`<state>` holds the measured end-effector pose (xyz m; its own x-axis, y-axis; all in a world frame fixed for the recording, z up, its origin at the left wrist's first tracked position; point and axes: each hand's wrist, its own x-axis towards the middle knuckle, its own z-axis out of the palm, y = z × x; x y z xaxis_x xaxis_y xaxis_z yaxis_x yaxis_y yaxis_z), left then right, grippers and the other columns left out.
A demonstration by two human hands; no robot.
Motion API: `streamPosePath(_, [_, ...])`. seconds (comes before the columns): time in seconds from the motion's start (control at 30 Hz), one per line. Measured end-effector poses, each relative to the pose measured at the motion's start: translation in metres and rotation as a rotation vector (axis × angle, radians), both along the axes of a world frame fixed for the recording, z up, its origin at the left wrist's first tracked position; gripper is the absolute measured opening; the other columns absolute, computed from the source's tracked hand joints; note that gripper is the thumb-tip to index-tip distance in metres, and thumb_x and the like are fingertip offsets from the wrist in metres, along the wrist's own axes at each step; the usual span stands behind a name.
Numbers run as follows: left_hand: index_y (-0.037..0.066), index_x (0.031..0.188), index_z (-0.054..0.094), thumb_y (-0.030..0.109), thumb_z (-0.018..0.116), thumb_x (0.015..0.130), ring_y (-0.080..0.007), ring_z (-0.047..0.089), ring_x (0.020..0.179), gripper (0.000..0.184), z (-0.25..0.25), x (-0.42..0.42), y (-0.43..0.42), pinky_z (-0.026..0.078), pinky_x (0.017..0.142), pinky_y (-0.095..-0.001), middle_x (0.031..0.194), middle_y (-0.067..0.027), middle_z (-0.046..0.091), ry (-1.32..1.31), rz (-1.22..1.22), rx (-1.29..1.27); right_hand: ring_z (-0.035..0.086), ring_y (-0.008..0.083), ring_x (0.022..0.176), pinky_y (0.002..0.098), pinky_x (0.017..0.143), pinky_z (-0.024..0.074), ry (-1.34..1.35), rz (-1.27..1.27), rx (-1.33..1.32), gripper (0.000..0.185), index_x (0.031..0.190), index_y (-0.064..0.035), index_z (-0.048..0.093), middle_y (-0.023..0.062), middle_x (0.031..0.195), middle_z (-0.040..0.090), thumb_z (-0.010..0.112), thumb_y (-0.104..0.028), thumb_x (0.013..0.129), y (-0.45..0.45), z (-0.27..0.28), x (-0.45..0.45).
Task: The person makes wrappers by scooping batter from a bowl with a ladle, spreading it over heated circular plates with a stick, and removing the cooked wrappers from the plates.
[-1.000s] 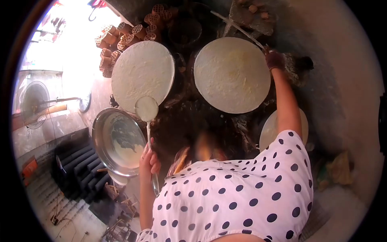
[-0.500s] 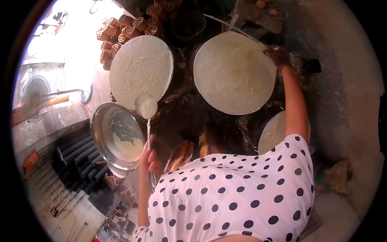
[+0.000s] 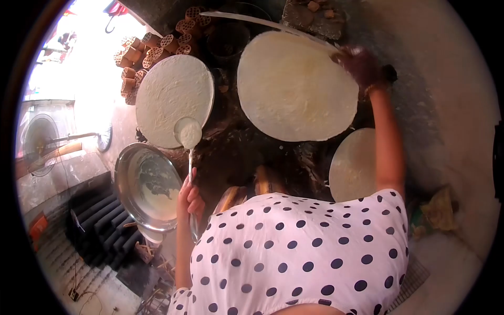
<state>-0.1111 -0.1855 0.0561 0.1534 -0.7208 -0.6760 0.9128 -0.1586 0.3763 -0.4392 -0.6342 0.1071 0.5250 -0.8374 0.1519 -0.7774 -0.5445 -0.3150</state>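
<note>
Right now, in the head view, the left hand, left of the lower middle, has its fingers wrapped around the handle of a ladle, whose bowl overlaps the lower edge of the left pale round. At upper right, the blurred right hand grips one end of a long stick along the upper edge of the larger pale round. A metal basin with pale liquid sits at centre left.

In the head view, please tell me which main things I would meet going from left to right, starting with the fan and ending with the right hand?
Fan, metal basin, left hand, largest pale round sheet, right hand.
</note>
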Motion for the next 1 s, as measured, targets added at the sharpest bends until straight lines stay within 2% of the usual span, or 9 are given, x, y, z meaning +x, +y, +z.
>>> streamPosePath(0.13, [0.010,0.140,0.031,0.011,0.035,0.098,-0.0039,0.026,0.033,0.042,0.036,0.009,-0.001,0.022,0.029,-0.0185,0.058,0.0044,0.032,0.247,0.162,-0.122,0.063,0.0296,0.073,0.0373,0.067,0.0491,0.186,0.064,0.168,0.037,0.087,-0.0011,0.066,0.0185,0.086,0.066,0.068,-0.037,0.078,-0.039,0.002,-0.013])
streamPosePath(0.23, [0.008,0.143,0.025,0.013,0.035,0.099,-0.0056,0.023,0.032,0.046,0.050,0.019,0.023,0.022,0.029,-0.0216,0.055,0.0036,0.028,-0.379,-0.089,-0.199,0.062,0.0261,0.068,0.0360,0.065,0.0475,0.237,-0.061,0.101,0.037,0.087,-0.0012,0.067,0.0171,0.082,0.068,0.069,-0.036,0.077,-0.077,-0.067,-0.073])
streamPosePath(0.37, [0.006,0.142,0.026,0.011,0.033,0.099,-0.0049,0.023,0.032,0.044,0.064,0.018,0.033,0.022,0.031,-0.0200,0.054,0.0040,0.027,-0.426,-0.226,-0.118,0.066,0.0266,0.079,0.0368,0.071,0.0481,-0.083,-0.588,0.366,0.048,0.094,-0.0018,0.067,0.0180,0.090,0.067,0.070,-0.044,0.073,0.028,0.005,-0.081])
streamPosePath(0.5, [0.013,0.139,0.036,0.017,0.040,0.098,-0.0057,0.027,0.036,0.041,0.017,0.019,0.052,0.026,0.033,-0.0217,0.056,0.0048,0.030,-0.241,-0.472,-0.161,0.062,0.0211,0.069,0.0359,0.067,0.0476,-0.156,-0.857,-0.179,0.047,0.091,-0.0008,0.067,0.0184,0.077,0.066,0.071,-0.044,0.073,0.183,0.051,-0.133])
streamPosePath(0.6, [0.014,0.138,0.037,0.020,0.042,0.098,-0.0062,0.027,0.037,0.041,-0.011,-0.003,0.056,0.026,0.034,-0.0227,0.057,0.0049,0.029,-0.269,-0.711,-0.131,0.065,0.0272,0.075,0.0350,0.071,0.0496,-0.534,-1.326,-0.373,0.052,0.089,0.0049,0.066,0.0199,0.084,0.067,0.075,-0.043,0.068,0.310,0.012,-0.229])
streamPosePath(0.73, [0.012,0.133,0.042,0.025,0.044,0.097,-0.0049,0.026,0.038,0.039,-0.047,-0.036,0.066,0.026,0.034,-0.0214,0.057,0.0057,0.030,-0.141,-1.046,-0.270,0.037,0.0105,0.034,0.0275,0.033,0.0279,-1.514,-1.522,-0.541,0.026,0.077,-0.0062,0.059,0.0001,0.053,0.049,0.077,-0.025,0.071,0.563,0.005,-0.270])
streamPosePath(0.8, [0.012,0.130,0.046,0.024,0.045,0.097,-0.0040,0.026,0.039,0.036,-0.043,-0.051,0.072,0.026,0.035,-0.0202,0.058,0.0063,0.030,-0.056,-1.172,-0.270,0.040,0.0125,0.037,0.0285,0.036,0.0325,-1.331,-1.898,-0.532,0.024,0.081,-0.0045,0.062,0.0023,0.056,0.054,0.072,-0.026,0.076,0.702,0.019,-0.260])
streamPosePath(0.93, [0.010,0.132,0.044,0.019,0.038,0.099,-0.0028,0.029,0.038,0.035,-0.027,-0.117,0.118,0.026,0.033,-0.0190,0.058,0.0062,0.030,-0.121,-1.421,-0.237,0.064,0.0305,0.088,0.0431,0.072,0.0510,0.722,-1.980,-0.082,0.031,0.110,-0.0153,0.058,0.0106,0.098,0.066,0.038,-0.030,0.092,1.036,0.003,-0.291])
streamPosePath(1.0, [0.010,0.129,0.046,0.018,0.039,0.099,-0.0027,0.028,0.038,0.033,-0.016,-0.155,0.126,0.026,0.033,-0.0189,0.058,0.0067,0.030,-0.171,-1.519,-0.171,0.063,0.0308,0.092,0.0429,0.076,0.0503,0.966,-2.054,0.201,0.034,0.113,-0.0182,0.058,0.0115,0.104,0.064,0.040,-0.037,0.091,1.186,0.000,-0.330])
